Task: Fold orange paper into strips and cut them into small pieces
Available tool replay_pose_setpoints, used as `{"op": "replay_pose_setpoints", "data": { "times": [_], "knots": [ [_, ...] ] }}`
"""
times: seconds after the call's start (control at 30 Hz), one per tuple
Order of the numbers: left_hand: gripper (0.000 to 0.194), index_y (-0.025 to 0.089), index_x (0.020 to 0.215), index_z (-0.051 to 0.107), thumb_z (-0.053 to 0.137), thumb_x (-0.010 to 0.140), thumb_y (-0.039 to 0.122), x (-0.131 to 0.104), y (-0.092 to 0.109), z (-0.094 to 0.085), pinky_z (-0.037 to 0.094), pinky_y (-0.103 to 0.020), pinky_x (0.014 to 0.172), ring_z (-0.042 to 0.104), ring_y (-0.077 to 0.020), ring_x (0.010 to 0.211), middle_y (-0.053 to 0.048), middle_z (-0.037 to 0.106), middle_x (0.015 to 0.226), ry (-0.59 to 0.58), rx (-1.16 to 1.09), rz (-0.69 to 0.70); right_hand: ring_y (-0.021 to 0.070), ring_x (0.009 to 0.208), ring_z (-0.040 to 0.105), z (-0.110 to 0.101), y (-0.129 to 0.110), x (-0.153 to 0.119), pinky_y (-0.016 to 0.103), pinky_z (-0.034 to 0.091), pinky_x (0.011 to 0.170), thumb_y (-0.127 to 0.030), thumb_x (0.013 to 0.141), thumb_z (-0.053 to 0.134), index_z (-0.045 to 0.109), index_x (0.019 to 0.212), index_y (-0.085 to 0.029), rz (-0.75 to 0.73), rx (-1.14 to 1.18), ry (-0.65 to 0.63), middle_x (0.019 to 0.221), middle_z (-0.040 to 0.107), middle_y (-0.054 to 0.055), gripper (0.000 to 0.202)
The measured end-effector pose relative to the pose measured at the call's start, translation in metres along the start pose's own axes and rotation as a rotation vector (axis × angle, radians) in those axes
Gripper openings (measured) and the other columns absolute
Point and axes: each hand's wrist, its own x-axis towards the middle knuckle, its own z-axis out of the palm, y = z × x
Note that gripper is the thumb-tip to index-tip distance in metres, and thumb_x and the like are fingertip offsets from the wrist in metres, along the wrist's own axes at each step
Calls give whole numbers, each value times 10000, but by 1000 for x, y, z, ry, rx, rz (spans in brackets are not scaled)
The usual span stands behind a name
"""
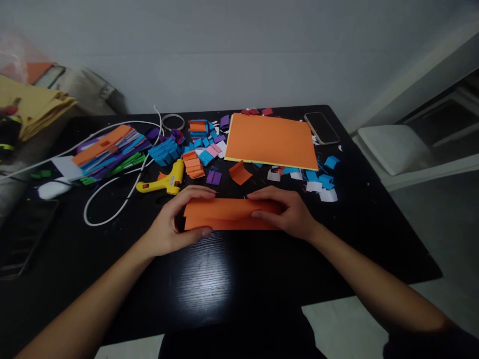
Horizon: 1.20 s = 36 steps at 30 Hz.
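Note:
A folded orange paper (230,213) lies lengthwise between my two hands, low over the black table. My left hand (174,222) grips its left end, fingers along the far edge and thumb at the near edge. At the other end my right hand (290,212) holds the paper, with the thumb resting on top. Just beyond the paper are a small folded orange piece (240,173) and a purple piece (213,177). A yellow glue gun (164,182) lies near my left hand. Behind them rests a stack of orange sheets (271,139) with a yellow edge underneath.
Bundles of coloured paper strips (112,149), a white cable (88,209) and a white mouse (55,188) lie on the left. Blue and white scraps (325,182) are scattered to the right. A phone (322,127) lies at the back right of the table (355,239).

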Motion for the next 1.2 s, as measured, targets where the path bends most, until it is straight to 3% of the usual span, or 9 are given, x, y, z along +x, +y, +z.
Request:
{"op": "replay_pose_setpoints", "data": {
  "times": [0.17,0.33,0.5,0.63,0.77,0.83,0.93,1.1,1.2],
  "knots": [
    [428,227,1270,681,772,857,155,0,1,6,528,-342,1058,647,-239,1277,-88,686,1324,68,-51,-77,243,1058,792,1,-1,-1,410,629,985,-367,878,829,815,1100,-248,144,73,14,1120,835,60,253],
    [170,216,1037,776,791,899,315,3,2,17,580,-279,836,735,-198,980,-49,784,1063,183,-95,-270,218,954,807,3,-4,0,351,657,889,-371,842,861,814,1057,-242,203,204,19,1045,842,50,256],
    [299,210,999,793,835,847,464,3,3,19,531,-244,591,711,-173,737,-40,796,952,154,-89,-451,211,951,799,1,-4,1,331,631,872,-469,902,805,819,1020,-246,210,262,42,994,839,51,253],
    [349,205,960,761,861,806,502,3,6,18,560,-254,571,732,-190,702,-27,793,860,173,-216,-564,236,1002,780,-2,0,0,374,610,920,-700,924,681,815,1063,-247,214,401,75,1044,820,82,493],
    [381,188,916,750,902,758,500,7,11,16,594,-284,544,747,-217,660,-28,788,774,255,-351,-650,302,1101,762,-4,-1,1,418,635,894,-900,888,475,773,1172,-238,263,582,13,1165,789,119,781],
    [372,175,861,752,905,757,497,7,11,15,579,-286,494,730,-219,603,-29,761,692,291,-354,-668,312,1119,757,-4,-3,3,419,641,892,-850,877,576,760,1173,-238,287,581,3,1185,786,111,704],
    [394,163,922,772,930,737,473,6,7,15,623,-316,547,763,-242,677,-63,804,789,335,-365,-627,285,1076,768,-3,-4,4,404,638,910,-575,822,842,766,1126,-246,326,491,33,1156,805,69,455],
    [493,163,1038,755,951,711,476,4,2,16,679,-401,740,799,-288,879,-109,832,1020,324,-349,-550,256,898,786,-2,-1,3,387,647,769,-478,871,803,791,957,-226,364,256,123,986,831,58,266],
    [543,189,1146,708,926,746,484,6,4,18,683,-416,784,802,-294,941,-103,822,1107,336,-397,-546,265,921,801,-1,1,3,385,653,765,-459,870,810,732,1067,-227,387,290,146,1021,830,70,315]
  ]
}}
